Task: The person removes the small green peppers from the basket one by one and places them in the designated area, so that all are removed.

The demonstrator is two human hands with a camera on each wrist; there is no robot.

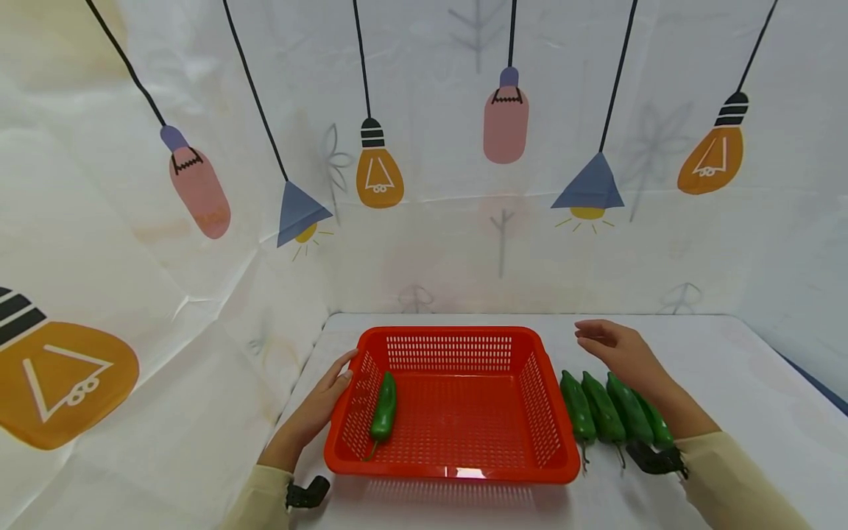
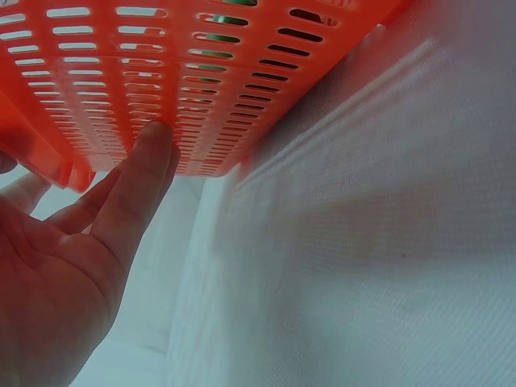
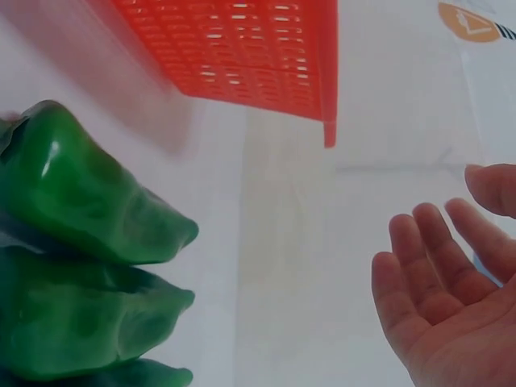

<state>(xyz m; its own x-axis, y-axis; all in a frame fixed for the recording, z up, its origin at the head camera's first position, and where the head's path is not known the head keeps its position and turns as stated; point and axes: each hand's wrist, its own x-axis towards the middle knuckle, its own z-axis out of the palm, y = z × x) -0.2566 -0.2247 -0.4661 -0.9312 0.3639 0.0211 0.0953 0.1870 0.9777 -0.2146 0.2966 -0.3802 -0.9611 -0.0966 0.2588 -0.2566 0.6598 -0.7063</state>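
A red perforated plastic basket [image 1: 457,478] stands on the white-covered table, with one long green chili pepper [image 1: 384,408] inside near its left wall. My left hand [image 1: 319,405] rests against the basket's left side. Its fairly straight fingers [image 2: 137,181] touch the slotted outer wall below the rim, with the thumb up at the rim. To the right of the basket, several green peppers [image 1: 604,412] lie side by side, stems toward me. Beyond their tips my right hand [image 1: 619,353] hovers with nothing in it, fingers loosely bent; the right wrist view shows its palm [image 3: 468,322] bare.
The white tabletop [image 1: 729,383] extends to the right of the peppers and behind the basket. A white sheet [image 1: 437,250] printed with lamps and bulbs hangs at the back and left. Each wrist carries a black strap-on device [image 1: 308,492].
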